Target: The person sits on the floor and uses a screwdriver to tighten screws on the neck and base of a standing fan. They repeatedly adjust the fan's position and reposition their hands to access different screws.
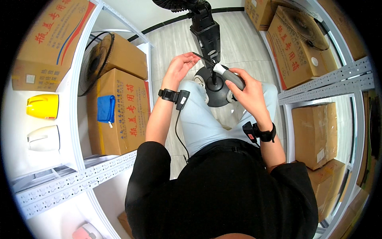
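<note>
My right hand (248, 89) is closed around the grey handle (234, 79) of a hand tool with a white collar (220, 68). A slim dark rod (205, 59) runs from the collar up and left; its exact kind cannot be made out. At the rod's far end is my left hand (182, 67), its fingers stretched out and slightly bent, the fingertips at or touching the rod. Both wrists wear black straps with small black boxes, and a cable (178, 133) hangs from the left one. Behind the tool rises a black stand (205, 36) on a round base (218, 99) between my feet.
White metal shelves flank me. The left one holds cardboard boxes (123, 135), a fan (93, 65), a folded blue cloth (106, 108), a yellow mug (43, 106) and a white mug (44, 138). To the right are more boxes (312, 135) and another fan (304, 28).
</note>
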`<act>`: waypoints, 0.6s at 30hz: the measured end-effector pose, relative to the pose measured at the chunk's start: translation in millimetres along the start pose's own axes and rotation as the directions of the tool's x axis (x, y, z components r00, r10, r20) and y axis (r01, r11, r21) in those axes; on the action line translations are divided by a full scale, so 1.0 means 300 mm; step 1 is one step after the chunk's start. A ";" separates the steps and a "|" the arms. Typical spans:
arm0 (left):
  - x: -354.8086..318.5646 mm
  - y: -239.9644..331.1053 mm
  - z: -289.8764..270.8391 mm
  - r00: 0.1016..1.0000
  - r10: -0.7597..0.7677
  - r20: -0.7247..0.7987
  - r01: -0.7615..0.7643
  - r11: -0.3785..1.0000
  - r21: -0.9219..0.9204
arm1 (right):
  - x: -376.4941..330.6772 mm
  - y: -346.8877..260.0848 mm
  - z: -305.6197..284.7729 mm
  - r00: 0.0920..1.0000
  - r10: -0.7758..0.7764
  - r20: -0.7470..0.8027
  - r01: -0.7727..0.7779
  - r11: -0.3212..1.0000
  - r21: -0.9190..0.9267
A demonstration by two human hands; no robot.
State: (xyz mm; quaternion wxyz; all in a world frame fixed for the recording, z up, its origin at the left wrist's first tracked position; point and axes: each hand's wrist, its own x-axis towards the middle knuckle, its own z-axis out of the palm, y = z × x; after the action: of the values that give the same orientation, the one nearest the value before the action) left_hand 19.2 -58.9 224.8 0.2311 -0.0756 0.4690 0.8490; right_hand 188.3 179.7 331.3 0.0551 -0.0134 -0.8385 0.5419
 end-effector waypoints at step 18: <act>-0.021 -0.044 0.031 0.995 0.013 0.096 -0.017 0.999 0.046 | 0.018 0.059 -0.008 0.999 0.053 -0.001 -0.053 0.998 -0.026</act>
State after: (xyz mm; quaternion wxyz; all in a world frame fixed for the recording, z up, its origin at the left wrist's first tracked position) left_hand 31.7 -47.1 221.9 0.2486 -0.0262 0.4775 0.8423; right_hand 182.4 189.5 316.6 0.0406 -0.0365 -0.8449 0.5320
